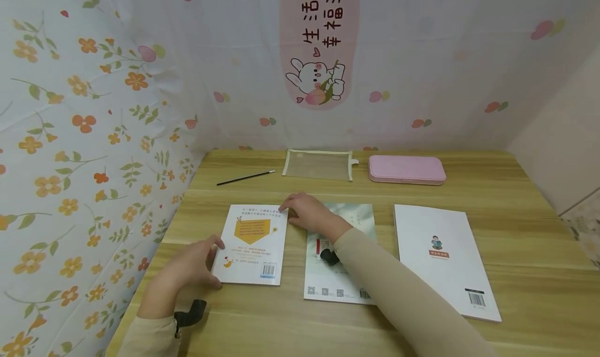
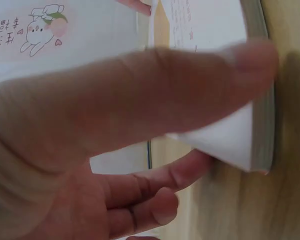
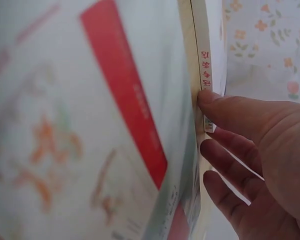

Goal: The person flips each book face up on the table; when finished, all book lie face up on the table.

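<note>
A small white book with a yellow-orange panel on its cover lies at the left of the table. My left hand holds it around the lower left corner, thumb at the near edge and fingers along the left side. In the left wrist view that thumb crosses the book's page edges. My right hand grips the upper right corner, its forearm passing over a pale green book. The right wrist view has the right thumb against the white spine.
A larger white book lies to the right. Along the back are a thin black pencil, a mesh zip pouch and a pink pencil case. Patterned cloth hangs behind and left of the table.
</note>
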`<state>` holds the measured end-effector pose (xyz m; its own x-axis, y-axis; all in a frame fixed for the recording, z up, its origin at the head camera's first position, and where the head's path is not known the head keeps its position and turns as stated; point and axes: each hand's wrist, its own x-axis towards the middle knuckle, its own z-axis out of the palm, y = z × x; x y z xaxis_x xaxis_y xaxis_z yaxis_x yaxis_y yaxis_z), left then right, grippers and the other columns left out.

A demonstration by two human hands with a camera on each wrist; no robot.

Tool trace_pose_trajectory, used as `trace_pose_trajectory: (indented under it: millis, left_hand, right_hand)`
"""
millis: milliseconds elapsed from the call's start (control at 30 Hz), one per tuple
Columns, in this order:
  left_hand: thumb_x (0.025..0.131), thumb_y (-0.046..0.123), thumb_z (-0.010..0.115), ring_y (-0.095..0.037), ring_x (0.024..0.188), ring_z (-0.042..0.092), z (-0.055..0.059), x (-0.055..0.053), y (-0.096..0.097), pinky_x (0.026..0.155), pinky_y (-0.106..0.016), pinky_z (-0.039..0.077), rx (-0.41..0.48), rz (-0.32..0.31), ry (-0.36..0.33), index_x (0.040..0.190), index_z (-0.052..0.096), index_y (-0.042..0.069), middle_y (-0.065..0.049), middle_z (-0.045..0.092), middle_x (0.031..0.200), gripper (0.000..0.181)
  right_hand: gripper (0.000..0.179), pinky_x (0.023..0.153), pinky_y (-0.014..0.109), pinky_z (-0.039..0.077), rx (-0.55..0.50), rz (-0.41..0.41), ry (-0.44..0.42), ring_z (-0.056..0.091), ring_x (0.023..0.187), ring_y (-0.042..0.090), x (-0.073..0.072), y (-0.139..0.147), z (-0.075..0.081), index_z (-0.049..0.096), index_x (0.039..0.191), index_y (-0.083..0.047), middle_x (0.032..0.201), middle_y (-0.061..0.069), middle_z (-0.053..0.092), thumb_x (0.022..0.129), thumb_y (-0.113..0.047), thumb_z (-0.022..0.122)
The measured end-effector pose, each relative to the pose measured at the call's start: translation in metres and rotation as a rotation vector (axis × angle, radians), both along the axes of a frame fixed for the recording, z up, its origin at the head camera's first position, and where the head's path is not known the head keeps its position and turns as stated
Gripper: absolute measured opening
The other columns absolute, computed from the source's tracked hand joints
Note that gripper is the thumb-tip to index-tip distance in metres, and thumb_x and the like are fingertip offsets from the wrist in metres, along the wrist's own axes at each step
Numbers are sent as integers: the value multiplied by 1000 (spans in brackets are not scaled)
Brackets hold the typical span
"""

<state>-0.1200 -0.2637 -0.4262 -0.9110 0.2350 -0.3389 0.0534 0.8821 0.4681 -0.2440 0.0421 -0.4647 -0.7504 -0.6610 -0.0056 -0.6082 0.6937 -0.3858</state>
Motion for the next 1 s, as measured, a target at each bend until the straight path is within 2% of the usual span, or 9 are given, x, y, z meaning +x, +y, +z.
trace_pose_trajectory:
  millis: [200, 567, 833, 1000]
  left_hand:
    - [57, 11, 100, -20, 85, 56, -3, -2, 3, 78, -40, 49, -24, 4, -7, 123, 54, 5, -6, 65, 96, 81]
    - [58, 13, 99, -18, 87, 59, -8, -2, -4, 84, -41, 50, 41, -36, 22, 124, 54, 4, -7, 68, 100, 80]
    - [56, 11, 100, -18, 79, 53, -7, -3, -4, 75, -36, 46, 40, -44, 17, 123, 54, 3, -5, 61, 92, 82]
    - [56, 16, 101, -19, 84, 54, -6, -3, -5, 79, -38, 47, 13, -30, -9, 126, 53, 6, -4, 64, 95, 86]
  right_hand:
    - [36, 107, 37, 49, -22, -16, -9, 60, 127, 22, 1, -2, 0, 71, 131, -18, 137, 4, 65, 95, -16, 76]
    - [34, 102, 38, 52, -65, -98, 3, 62, 119, 22, 6, -6, 3, 75, 124, -21, 128, 4, 66, 92, -11, 79]
    - [34, 104, 44, 50, -21, -83, 108, 63, 120, 22, 4, -3, 4, 75, 126, -26, 129, 0, 68, 93, -24, 79]
    - [33, 106, 50, 47, 0, -65, 147, 61, 126, 22, 5, 0, 7, 74, 128, -29, 133, -2, 67, 95, -29, 75]
